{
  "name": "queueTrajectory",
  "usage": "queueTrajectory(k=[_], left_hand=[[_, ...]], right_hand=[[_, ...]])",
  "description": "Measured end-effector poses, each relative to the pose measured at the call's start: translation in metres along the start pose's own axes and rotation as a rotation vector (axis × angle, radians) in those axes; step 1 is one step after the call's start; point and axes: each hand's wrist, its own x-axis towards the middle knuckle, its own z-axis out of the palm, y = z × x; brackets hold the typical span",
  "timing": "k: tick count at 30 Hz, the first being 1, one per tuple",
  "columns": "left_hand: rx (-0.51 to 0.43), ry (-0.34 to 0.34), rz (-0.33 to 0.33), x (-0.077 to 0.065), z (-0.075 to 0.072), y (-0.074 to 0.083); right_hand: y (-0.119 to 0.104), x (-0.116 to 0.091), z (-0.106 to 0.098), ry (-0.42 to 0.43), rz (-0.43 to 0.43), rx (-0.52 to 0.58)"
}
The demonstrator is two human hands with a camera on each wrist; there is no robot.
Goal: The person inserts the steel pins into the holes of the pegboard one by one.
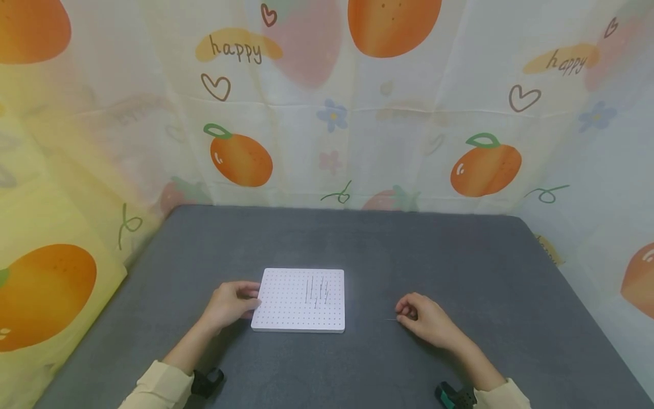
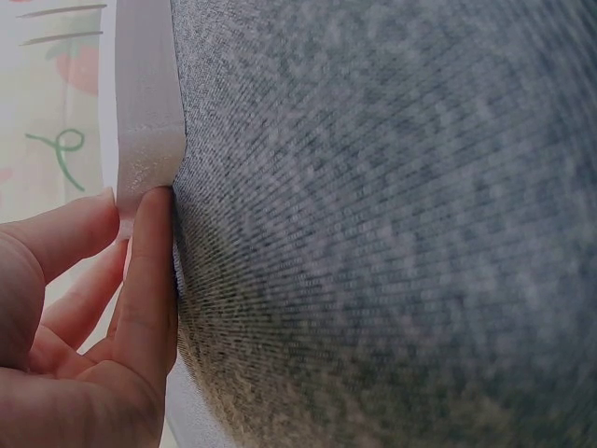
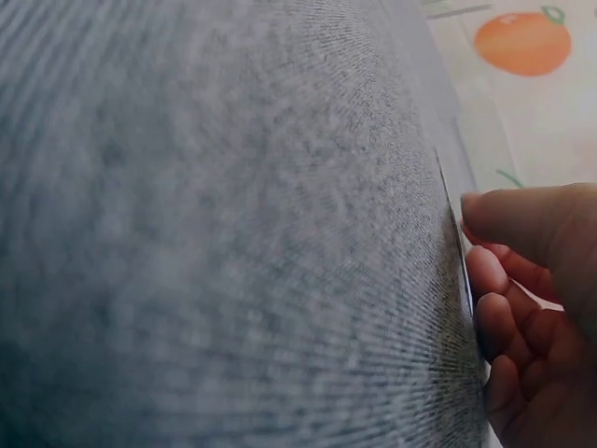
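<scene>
A white pegboard (image 1: 283,315) with rows of small holes lies on the table. Several thin metal pins (image 1: 306,291) stand in its right half. At the board's left edge my left hand (image 1: 227,305) grips it; the left wrist view shows the thumb (image 2: 79,229) on the upper side of the board's edge (image 2: 149,103) and a finger low against its side. To the right of the board, apart from it, my right hand (image 1: 424,319) pinches a thin metal pin (image 1: 391,320) that points left. The same slim pin (image 3: 450,191) shows dark beside the curled fingers (image 3: 499,322) in the right wrist view.
A dark grey cloth (image 1: 357,244) covers the table. Behind and beside it hangs a pale curtain (image 1: 388,142) printed with oranges. Dark wrist straps (image 1: 206,382) sit on both forearms.
</scene>
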Motion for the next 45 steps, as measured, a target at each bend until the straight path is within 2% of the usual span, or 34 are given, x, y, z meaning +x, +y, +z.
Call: queueTrajectory(k=[6,15,26,36,45], left_hand=[[-0.004,0.001,-0.005,-0.0002,-0.0001,0.0004],[-0.015,0.004,-0.011,0.0010,0.0004,0.0016],[-0.009,0.001,-0.011,0.0024,0.0004,0.0015],[-0.007,0.007,-0.001,0.0009,0.0005,0.0003],[-0.014,0.003,0.008,-0.0014,-0.0006,0.0013]], right_hand=[[0.0004,0.0005,0.0007,-0.012,-0.033,-0.059],[0.0011,-0.0002,0.0008,-0.005,-0.051,-0.083],[-0.0044,0.0013,0.0002,-0.005,-0.018,-0.146],[-0.0069,0.0023,-0.0002,-0.008,0.089,-0.122],[-0.0064,0.0028,0.0012,-0.003,0.089,-0.104]])
